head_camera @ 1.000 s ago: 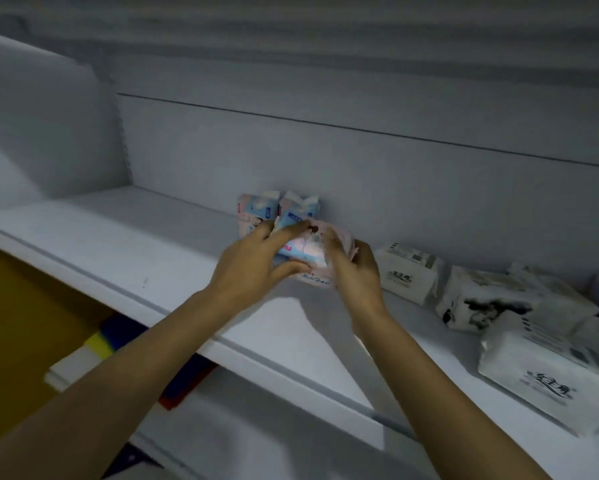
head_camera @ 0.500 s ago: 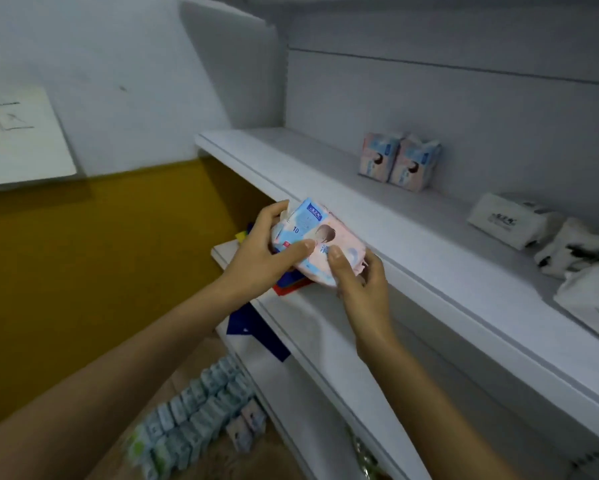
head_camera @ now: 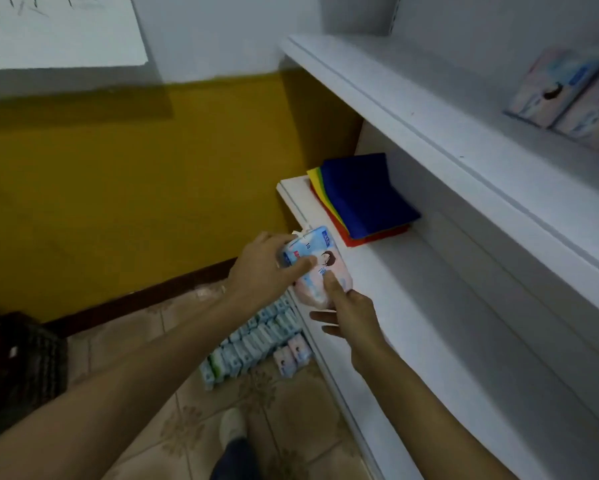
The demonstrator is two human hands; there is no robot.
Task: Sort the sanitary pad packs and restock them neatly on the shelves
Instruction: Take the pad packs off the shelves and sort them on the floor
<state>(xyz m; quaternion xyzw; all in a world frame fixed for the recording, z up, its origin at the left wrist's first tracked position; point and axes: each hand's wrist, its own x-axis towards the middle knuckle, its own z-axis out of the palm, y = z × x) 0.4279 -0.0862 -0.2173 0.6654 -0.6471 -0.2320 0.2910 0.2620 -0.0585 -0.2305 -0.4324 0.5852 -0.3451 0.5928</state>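
Note:
Both my hands hold one pink and blue sanitary pad pack (head_camera: 320,268) just above the front edge of the lower white shelf (head_camera: 412,306). My left hand (head_camera: 263,271) grips its left end with the thumb across the front. My right hand (head_camera: 348,310) pinches its lower right part, thumb on the front. Two more packs (head_camera: 568,95) stand side by side at the back of the upper shelf (head_camera: 447,109). Several packs (head_camera: 256,341) lie in rows on the tiled floor below my hands.
A stack of folded coloured cloths (head_camera: 364,199), blue on top, lies at the left end of the lower shelf. A dark woven basket (head_camera: 24,362) stands on the floor at the left. My shoe (head_camera: 234,427) shows at the bottom. A yellow wall is behind.
Both hands carried the pack from the upper shelf down and left to the lower shelf's front edge. The view swung down, bringing the floor packs and cloths into sight.

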